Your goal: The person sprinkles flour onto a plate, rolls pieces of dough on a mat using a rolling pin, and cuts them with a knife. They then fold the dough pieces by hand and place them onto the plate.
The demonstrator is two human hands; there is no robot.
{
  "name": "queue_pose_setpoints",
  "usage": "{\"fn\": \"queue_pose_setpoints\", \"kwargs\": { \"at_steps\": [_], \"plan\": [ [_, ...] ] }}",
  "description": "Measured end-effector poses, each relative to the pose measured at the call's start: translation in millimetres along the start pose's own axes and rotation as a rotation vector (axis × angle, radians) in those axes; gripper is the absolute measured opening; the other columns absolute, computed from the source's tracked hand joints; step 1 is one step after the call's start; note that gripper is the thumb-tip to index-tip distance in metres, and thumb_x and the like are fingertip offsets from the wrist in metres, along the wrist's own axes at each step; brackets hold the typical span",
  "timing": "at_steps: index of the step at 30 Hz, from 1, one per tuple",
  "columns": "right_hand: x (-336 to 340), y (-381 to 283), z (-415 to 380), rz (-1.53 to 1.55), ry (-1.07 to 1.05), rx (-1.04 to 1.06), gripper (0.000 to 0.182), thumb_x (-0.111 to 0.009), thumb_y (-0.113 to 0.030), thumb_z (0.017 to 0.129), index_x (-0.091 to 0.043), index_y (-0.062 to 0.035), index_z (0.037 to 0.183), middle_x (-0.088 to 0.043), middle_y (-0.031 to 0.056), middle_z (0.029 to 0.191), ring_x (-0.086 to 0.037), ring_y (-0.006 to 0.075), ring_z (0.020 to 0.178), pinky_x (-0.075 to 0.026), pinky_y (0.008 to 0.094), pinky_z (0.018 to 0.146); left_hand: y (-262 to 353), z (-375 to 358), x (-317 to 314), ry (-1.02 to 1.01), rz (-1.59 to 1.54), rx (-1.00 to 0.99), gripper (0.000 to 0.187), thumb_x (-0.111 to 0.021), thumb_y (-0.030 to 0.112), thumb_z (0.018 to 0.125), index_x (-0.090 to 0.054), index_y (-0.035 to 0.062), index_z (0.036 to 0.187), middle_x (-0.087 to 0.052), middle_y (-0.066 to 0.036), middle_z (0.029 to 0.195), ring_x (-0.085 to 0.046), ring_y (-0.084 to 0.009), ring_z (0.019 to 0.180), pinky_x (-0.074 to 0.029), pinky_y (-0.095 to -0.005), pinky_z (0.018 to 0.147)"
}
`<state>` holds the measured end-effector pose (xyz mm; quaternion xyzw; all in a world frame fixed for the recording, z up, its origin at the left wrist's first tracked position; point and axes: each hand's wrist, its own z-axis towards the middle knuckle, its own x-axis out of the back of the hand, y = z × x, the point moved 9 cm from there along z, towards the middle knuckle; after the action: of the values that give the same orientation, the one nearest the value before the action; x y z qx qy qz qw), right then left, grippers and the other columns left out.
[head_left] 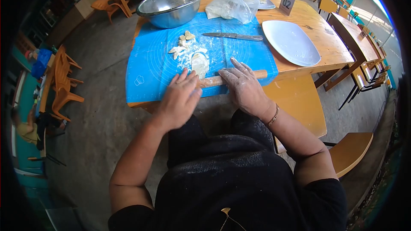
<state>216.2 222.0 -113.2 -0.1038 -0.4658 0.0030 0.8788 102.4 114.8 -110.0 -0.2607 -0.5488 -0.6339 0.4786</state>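
A wooden rolling pin lies near the front edge of the blue mat. My left hand rests over its left end, palm down, fingers spread. Flour dusts my right hand, which lies flat over the pin farther right, fingers extended. Just beyond the pin is a flattened piece of dough, partly near my left fingertips. Small dough pieces sit behind it among scattered flour. A knife lies across the mat behind the dough.
A steel bowl stands at the table's back left, with a plastic bag beside it. A white plate is on the right, below a number card. At far left a person is partly visible near orange chairs.
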Motion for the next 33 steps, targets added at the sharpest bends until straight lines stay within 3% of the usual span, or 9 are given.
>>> {"fn": "queue_pose_setpoints", "kwargs": {
  "at_steps": [2, 3, 5, 10, 12, 17, 22, 29, 33],
  "plan": [
    [5.0, 3.4, 8.0, 0.032, 0.03, 0.025, 0.033, -0.054, -0.004, 0.085, -0.062, -0.0005, 0.117, -0.063, 0.0183, 0.113, -0.052, 0.0403, 0.124, -0.037, 0.0493, 0.107, -15.0, 19.1, 23.0, 0.15, -0.265, 0.097, 0.032, -0.048, 0.017, 0.101, -0.064, -0.0055, 0.118, -0.067, -0.023, 0.117, -0.062, -0.0332, 0.115, -0.046, -0.0382, 0.099],
    [10.5, 5.5, 13.9, 0.067, 0.035, 0.037, 0.03, -0.054, -0.002, 0.084, -0.064, -0.0012, 0.112, -0.063, 0.016, 0.105, -0.055, 0.038, 0.115, -0.041, 0.0472, 0.101, -23.6, 33.2, 33.3, 0.205, -0.171, 0.082, 0.025, -0.053, 0.013, 0.098, -0.067, -0.0037, 0.11, -0.069, -0.019, 0.108, -0.066, -0.0305, 0.103, -0.05, -0.0369, 0.091],
    [23.6, 11.5, 24.3, 0.05, 0.12, 0.082, 0.024, -0.054, 0.002, 0.079, -0.066, -0.0025, 0.099, -0.062, 0.0123, 0.091, -0.058, 0.0333, 0.096, -0.045, 0.0434, 0.087, -35.1, 61.7, 44.0, 0.177, -0.114, 0.079, 0.022, -0.055, 0.011, 0.095, -0.069, -0.0022, 0.107, -0.07, -0.018, 0.106, -0.066, -0.0302, 0.1, -0.05, -0.0371, 0.089],
    [65.6, 66.4, 31.5, -0.113, 0.168, -0.077, 0.023, -0.053, 0.004, 0.078, -0.068, -0.0044, 0.094, -0.063, 0.0126, 0.09, -0.059, 0.0328, 0.095, -0.046, 0.0437, 0.085, -49.2, 112.5, 24.8, 0.015, 0.02, 0.003, 0.019, -0.062, 0.009, 0.089, -0.071, 0.0008, 0.104, -0.069, -0.017, 0.104, -0.066, -0.0314, 0.096, -0.051, -0.0386, 0.085],
    [82.4, 88.1, 27.1, -0.149, 0.192, -0.151, 0.025, -0.054, 0.006, 0.078, -0.068, -0.0053, 0.096, -0.064, 0.0134, 0.093, -0.06, 0.0335, 0.095, -0.047, 0.0433, 0.084, -48.7, 120.3, 0.9, -0.178, 0.132, 0.013, 0.021, -0.065, 0.01, 0.088, -0.072, 0.001, 0.105, -0.069, -0.017, 0.105, -0.065, -0.0325, 0.098, -0.051, -0.0396, 0.087],
    [79.6, 131.6, 14.5, 0.027, 0.149, -0.385, 0.032, -0.06, 0.007, 0.08, -0.066, -0.0005, 0.111, -0.063, 0.016, 0.102, -0.061, 0.0354, 0.097, -0.049, 0.0413, 0.088, -46.6, 128.0, -4.3, -0.08, 0.276, -0.05, 0.018, -0.067, 0.009, 0.083, -0.073, 0.002, 0.099, -0.069, -0.017, 0.1, -0.063, -0.0336, 0.1, -0.049, -0.0412, 0.089],
    [62.5, 129.4, 21.0, 0.098, 0.132, -0.386, 0.031, -0.058, 0.005, 0.083, -0.065, -0.0004, 0.113, -0.063, 0.0162, 0.103, -0.062, 0.0346, 0.097, -0.049, 0.0404, 0.089, -46.9, 136.2, -6.7, -0.216, 0.282, 0.051, 0.01, -0.064, 0.01, 0.085, -0.068, -0.0001, 0.084, -0.068, -0.021, 0.098, -0.064, -0.0359, 0.098, -0.05, -0.044, 0.088],
    [60.5, 132.1, 18.2, 0.1, 0.153, -0.377, 0.032, -0.057, 0.005, 0.083, -0.065, -0.0002, 0.114, -0.063, 0.0159, 0.103, -0.062, 0.0339, 0.099, -0.05, 0.0394, 0.089, -45.6, 131.6, 1.2, -0.325, 0.062, 0.219, 0.018, -0.064, 0.009, 0.085, -0.065, 0.0006, 0.1, -0.067, -0.018, 0.096, -0.066, -0.0311, 0.093, -0.052, -0.0393, 0.085],
    [63.6, 131.9, 14.6, 0.092, 0.159, -0.388, 0.032, -0.057, 0.005, 0.083, -0.065, -0.0003, 0.114, -0.062, 0.0157, 0.103, -0.062, 0.0336, 0.098, -0.049, 0.039, 0.088, -40.4, 127.8, 3.3, -0.435, -0.22, 0.242, 0.027, -0.066, 0.008, 0.082, -0.064, -0.001, 0.107, -0.064, -0.009, 0.091, -0.061, -0.0171, 0.085, -0.05, -0.0302, 0.077]
  ]
}}
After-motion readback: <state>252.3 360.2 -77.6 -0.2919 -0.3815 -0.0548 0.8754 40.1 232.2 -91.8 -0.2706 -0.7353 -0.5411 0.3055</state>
